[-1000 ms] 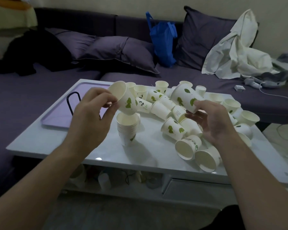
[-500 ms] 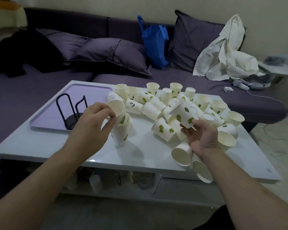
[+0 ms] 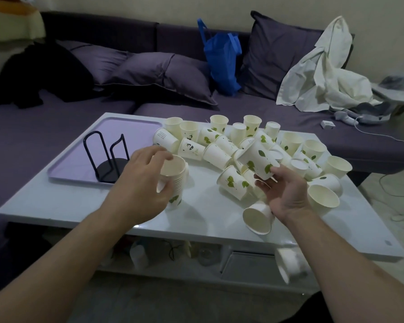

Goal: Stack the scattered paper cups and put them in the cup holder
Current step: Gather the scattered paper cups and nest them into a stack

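left hand (image 3: 141, 185) curled round cup stack (image 3: 173, 177); right hand (image 3: 282, 192) pinching tilted leaf-print cup (image 3: 258, 159)

1. This is a home, in a living room.
2. A big purple sofa (image 3: 254, 117) runs across from 9 o'clock to 3 o'clock.
3. Soft pillows (image 3: 163, 75) lie on it at 12 o'clock.
4. A blue bag (image 3: 222, 59) and a crumpled white cloth (image 3: 322, 75) sit there too, near 1 o'clock.
5. A low white coffee table (image 3: 98, 206) stands in the middle.
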{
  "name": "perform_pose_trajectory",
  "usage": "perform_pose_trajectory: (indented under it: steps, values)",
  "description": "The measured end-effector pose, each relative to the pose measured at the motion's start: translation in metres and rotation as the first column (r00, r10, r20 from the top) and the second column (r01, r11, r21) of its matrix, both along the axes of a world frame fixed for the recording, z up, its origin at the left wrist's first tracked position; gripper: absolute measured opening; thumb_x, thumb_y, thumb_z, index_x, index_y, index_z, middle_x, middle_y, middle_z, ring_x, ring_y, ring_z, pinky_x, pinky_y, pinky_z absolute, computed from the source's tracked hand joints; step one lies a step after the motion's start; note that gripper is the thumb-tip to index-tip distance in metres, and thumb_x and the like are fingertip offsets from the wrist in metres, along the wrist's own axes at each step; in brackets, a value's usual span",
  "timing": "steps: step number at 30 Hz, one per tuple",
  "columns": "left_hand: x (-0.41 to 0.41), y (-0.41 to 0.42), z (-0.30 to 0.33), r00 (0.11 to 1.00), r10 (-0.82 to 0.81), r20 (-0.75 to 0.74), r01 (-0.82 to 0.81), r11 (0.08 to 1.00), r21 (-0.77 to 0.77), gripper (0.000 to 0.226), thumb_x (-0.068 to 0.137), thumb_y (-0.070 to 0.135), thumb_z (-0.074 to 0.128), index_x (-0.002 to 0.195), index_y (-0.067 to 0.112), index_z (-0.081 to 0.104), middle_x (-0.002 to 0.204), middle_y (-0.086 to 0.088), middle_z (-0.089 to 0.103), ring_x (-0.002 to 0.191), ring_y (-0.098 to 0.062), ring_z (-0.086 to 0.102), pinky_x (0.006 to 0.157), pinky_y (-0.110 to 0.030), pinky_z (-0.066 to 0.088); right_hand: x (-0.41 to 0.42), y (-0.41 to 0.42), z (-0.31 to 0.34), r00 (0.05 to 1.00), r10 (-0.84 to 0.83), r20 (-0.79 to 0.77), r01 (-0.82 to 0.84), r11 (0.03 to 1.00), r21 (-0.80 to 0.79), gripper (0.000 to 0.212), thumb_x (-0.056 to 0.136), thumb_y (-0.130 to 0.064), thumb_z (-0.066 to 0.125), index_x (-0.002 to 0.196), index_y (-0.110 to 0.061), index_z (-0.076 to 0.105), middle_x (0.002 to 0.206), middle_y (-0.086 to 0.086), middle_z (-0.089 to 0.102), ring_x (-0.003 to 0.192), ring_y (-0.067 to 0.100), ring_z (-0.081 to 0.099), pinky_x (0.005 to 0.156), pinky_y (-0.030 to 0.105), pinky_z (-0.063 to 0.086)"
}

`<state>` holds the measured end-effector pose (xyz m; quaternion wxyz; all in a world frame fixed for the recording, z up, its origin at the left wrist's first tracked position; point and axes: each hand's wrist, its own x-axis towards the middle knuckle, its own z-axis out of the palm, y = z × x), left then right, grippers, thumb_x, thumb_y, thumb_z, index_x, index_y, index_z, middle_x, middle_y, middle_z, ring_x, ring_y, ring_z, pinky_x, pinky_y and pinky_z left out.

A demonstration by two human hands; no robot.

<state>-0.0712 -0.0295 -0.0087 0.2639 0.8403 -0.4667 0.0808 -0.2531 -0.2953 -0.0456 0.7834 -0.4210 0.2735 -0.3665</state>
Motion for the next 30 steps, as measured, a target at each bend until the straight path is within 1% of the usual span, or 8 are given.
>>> perform_pose_trajectory:
  steps: [4,8,14,18,21,24,27,30]
  values:
    - [-0.053,-0.009,0.002,0.984,-0.147,0.095,0.159,0.978,-0.132,0.032,0.087,0.021,0.077,0.115,0.016,0.062,0.119,-0.001,0.058,0.107,-0.014,0.051,0.088,-0.025,0.049,0.001,0.002,0.002,1.000,-0.009,-0.002,0.009,1.000,0.013,0.036,0.071,-0.014,0.063,0.105,-0.008,0.071,0.082,0.005,0.076,0.083,0.029,0.066,0.074,0.035,0.054]
    - [-0.128,-0.033,-0.016,0.923,-0.309,-0.231,0.349,0.924,0.156,0.023,0.102,0.037,0.061,0.123,0.033,0.056,0.120,0.015,0.056,0.103,-0.006,0.058,0.091,-0.024,0.057,0.003,0.005,0.004,1.000,0.009,0.003,-0.009,1.000,0.014,0.031,0.071,-0.013,0.063,0.100,-0.009,0.073,0.082,0.007,0.076,0.083,0.030,0.065,0.073,0.036,0.053]
    - [-0.117,-0.050,-0.009,0.850,-0.063,-0.523,0.034,0.997,-0.066,0.025,0.097,0.034,0.072,0.115,0.037,0.056,0.102,0.019,0.064,0.091,-0.002,0.066,0.079,-0.018,0.060,-0.011,-0.002,0.014,0.989,0.128,0.072,-0.124,0.991,-0.056,0.037,0.076,-0.010,0.059,0.111,-0.004,0.070,0.099,0.013,0.074,0.092,0.030,0.067,0.080,0.040,0.056]
    - [-0.090,-0.058,0.012,0.689,-0.134,-0.712,-0.114,0.950,-0.289,0.061,0.089,0.040,0.078,0.141,0.031,0.047,0.122,0.019,0.063,0.107,-0.002,0.067,0.088,-0.024,0.059,-0.010,0.018,0.028,0.960,0.277,0.037,-0.265,0.945,-0.192,0.054,0.082,-0.009,0.059,0.132,0.012,0.060,0.115,0.025,0.068,0.107,0.038,0.067,0.091,0.046,0.057]
    - [-0.076,-0.057,0.026,0.617,-0.200,-0.761,-0.168,0.911,-0.376,0.098,0.068,0.057,0.082,0.153,0.031,0.041,0.134,0.009,0.064,0.118,-0.007,0.066,0.093,-0.028,0.056,0.000,0.041,0.033,0.927,0.374,-0.012,-0.361,0.884,-0.297,0.047,0.089,-0.003,0.063,0.135,0.009,0.061,0.126,0.031,0.065,0.111,0.040,0.067,0.095,0.046,0.059]
    - [-0.065,-0.046,0.036,0.657,-0.174,-0.733,-0.179,0.909,-0.376,0.094,0.062,0.063,0.080,0.145,0.027,0.055,0.126,0.002,0.071,0.115,-0.018,0.069,0.096,-0.039,0.059,0.012,0.057,0.031,0.907,0.404,-0.121,-0.417,0.822,-0.387,0.038,0.097,0.000,0.068,0.134,0.000,0.066,0.129,0.023,0.068,0.118,0.041,0.068,0.098,0.050,0.060]
    - [-0.052,-0.033,0.043,0.727,-0.120,-0.676,-0.183,0.915,-0.359,0.068,0.078,0.049,0.084,0.138,0.028,0.059,0.118,0.010,0.071,0.108,-0.012,0.069,0.083,-0.028,0.055,0.018,0.064,0.030,0.909,0.377,-0.179,-0.417,0.796,-0.438,0.044,0.092,-0.012,0.074,0.135,-0.011,0.068,0.127,0.015,0.071,0.116,0.036,0.071,0.098,0.049,0.061]
    - [-0.032,-0.021,0.050,0.786,-0.036,-0.617,-0.240,0.902,-0.359,0.063,0.083,0.036,0.087,0.137,0.028,0.056,0.120,0.011,0.068,0.109,-0.011,0.066,0.088,-0.029,0.054,0.018,0.062,0.030,0.924,0.334,-0.186,-0.381,0.834,-0.399,0.045,0.087,-0.017,0.071,0.131,-0.011,0.069,0.123,0.018,0.071,0.112,0.037,0.072,0.095,0.050,0.059]
